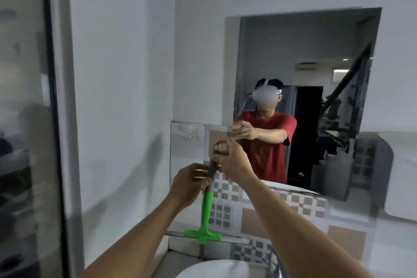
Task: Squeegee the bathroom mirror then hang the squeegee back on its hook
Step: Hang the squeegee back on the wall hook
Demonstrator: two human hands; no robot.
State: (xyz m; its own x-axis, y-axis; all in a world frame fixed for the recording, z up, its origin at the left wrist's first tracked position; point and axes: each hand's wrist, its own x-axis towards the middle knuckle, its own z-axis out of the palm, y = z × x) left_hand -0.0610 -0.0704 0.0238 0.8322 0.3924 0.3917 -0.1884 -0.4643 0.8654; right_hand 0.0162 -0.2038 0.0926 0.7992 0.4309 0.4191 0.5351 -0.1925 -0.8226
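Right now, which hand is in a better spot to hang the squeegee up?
Probably the right hand. It pinches the top end of the squeegee, by the ring at the handle's tip, nearest the tiled wall. The left hand grips lower on the grey handle, steadying it. No hook is clearly visible.

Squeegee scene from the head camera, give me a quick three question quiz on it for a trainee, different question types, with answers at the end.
1. True or false: the squeegee hangs with its blade end pointing down.
2. Multiple choice: where is the right hand? A) at the top end of the grey handle B) on the green blade bar C) flat on the mirror
3. Fill in: the left hand grips the handle just above the ___ part of the squeegee.

Key: 1 true; 2 A; 3 green.
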